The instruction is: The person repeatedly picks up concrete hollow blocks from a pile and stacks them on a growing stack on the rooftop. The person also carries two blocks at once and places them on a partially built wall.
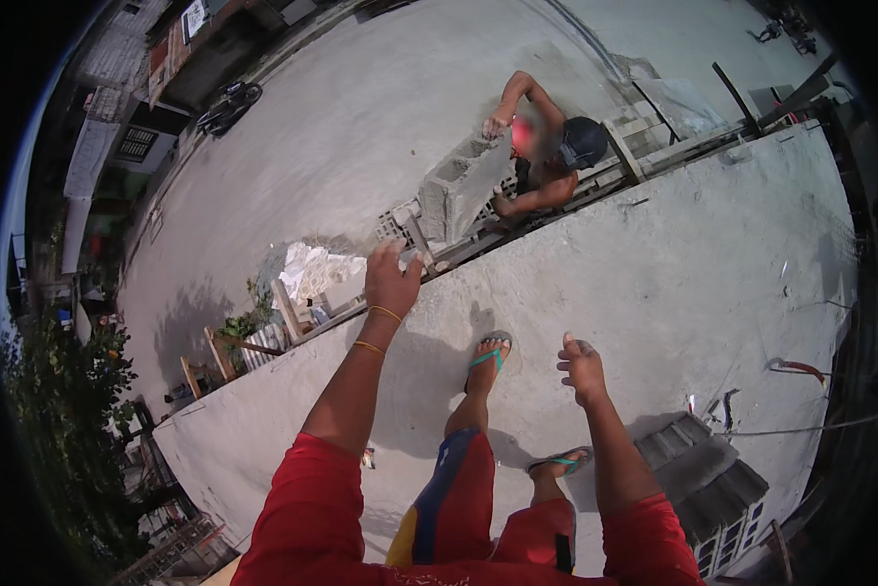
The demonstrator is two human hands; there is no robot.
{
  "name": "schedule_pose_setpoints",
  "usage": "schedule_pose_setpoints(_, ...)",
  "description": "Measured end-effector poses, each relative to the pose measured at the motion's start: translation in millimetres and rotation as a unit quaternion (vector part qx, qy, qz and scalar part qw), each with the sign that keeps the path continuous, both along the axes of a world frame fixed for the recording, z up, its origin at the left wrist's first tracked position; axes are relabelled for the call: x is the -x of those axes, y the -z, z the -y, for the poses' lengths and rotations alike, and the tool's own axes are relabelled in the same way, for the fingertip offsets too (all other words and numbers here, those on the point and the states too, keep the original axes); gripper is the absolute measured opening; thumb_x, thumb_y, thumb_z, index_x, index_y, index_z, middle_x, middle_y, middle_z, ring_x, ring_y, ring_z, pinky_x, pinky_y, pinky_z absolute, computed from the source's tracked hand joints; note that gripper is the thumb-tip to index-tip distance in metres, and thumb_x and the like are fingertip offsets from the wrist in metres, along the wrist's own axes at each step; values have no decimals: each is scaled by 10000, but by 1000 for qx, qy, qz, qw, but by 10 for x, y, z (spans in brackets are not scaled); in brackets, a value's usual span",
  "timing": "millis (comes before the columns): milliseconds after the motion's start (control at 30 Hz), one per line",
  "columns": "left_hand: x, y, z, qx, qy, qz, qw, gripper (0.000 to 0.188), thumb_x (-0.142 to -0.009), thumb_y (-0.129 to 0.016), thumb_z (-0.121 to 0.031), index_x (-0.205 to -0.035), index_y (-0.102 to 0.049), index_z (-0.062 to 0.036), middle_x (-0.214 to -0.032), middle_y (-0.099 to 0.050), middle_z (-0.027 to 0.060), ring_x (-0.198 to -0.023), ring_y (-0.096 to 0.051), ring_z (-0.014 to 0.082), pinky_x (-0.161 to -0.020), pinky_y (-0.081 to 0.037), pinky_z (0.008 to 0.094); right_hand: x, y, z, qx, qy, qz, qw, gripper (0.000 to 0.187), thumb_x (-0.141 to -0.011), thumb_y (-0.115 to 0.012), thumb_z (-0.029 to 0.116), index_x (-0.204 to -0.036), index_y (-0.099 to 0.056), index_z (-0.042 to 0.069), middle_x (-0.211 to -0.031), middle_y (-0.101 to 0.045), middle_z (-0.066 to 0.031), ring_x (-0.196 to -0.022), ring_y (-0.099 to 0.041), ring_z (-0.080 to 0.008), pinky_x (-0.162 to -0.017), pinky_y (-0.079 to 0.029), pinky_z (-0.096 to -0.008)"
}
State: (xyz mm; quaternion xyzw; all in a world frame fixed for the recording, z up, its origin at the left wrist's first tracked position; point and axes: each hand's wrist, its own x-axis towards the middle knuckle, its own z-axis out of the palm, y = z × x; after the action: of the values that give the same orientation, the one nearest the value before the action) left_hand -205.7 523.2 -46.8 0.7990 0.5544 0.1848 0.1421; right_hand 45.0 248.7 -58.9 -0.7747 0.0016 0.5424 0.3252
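A grey concrete hollow block (451, 200) is held up at the slab's far edge by a co-worker (551, 146), who has one hand on its top and the other low on its right side. My left hand (392, 278) reaches out toward the block's lower left end, fingers apart and nothing seen in it; whether the fingertips touch the block I cannot tell. Over the bare slab (654, 264), my right hand (583, 369) hangs farther back with thumb raised and fingers loosely bent, holding nothing.
Concrete hollow blocks (703, 469) are stacked at the lower right. Wooden boards and posts (620, 151) run along the slab edge, above a lower street. A bent rod (798, 368) lies at the right. My sandalled feet (488, 359) stand on the slab near the edge.
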Motion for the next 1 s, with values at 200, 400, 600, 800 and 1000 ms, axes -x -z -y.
schedule_pose_setpoints(200, -1234, -75, -1138, 531, -56, 2, 846, 806, -838, -663, -542, -1446, -474, -48, -1511, -409, 261, -1321, -472, 438, -1056, -412, 523, -572, -65, -2276, -92, -53, 116, 988, 861, -841, -643, 656, -1157, -639, -145, -1193, -656, -286, -1141, -629, -333, -961, -458, -391)
schedule_pose_setpoints(400, -1732, 60, -846, 719, -65, 125, 680, 838, -868, -604, -510, -1532, -313, -91, -1591, -265, 227, -1368, -418, 451, -1044, -406, 631, -909, -286, -2984, 84, -309, 24, 947, 675, -859, -651, 403, -1348, -520, -45, -1262, -588, -312, -1049, -656, -459, -825, -552, -631)
schedule_pose_setpoints(600, -1902, 812, -487, 510, 347, -143, 774, 421, -866, -631, -209, -1200, -603, 45, -1224, -646, 188, -1062, -657, 382, -856, -568, 509, -954, 74, -2653, 123, -428, 11, 895, 336, -893, -564, 202, -1021, -692, -81, -977, -708, -234, -815, -742, -345, -611, -629, -522)
schedule_pose_setpoints(800, -1504, 931, 933, 551, -97, 80, 825, 345, -829, -622, -117, -1089, -633, 110, -1074, -679, 185, -888, -672, 278, -696, -536, 401, -493, 282, -1413, 61, -391, 216, 892, 344, -728, -617, 181, -872, -713, -116, -952, -673, -346, -980, -684, -435, -886, -544, -426)
schedule_pose_setpoints(1000, -1104, -31, 2552, 623, -165, 178, 744, 385, -829, -610, -85, -1173, -587, 84, -1067, -658, 160, -900, -642, 233, -709, -523, 369, -240, -449, -73, 121, -483, 118, 859, 311, -754, -626, 172, -921, -734, -66, -972, -703, -294, -994, -697, -396, -885, -559, -424)
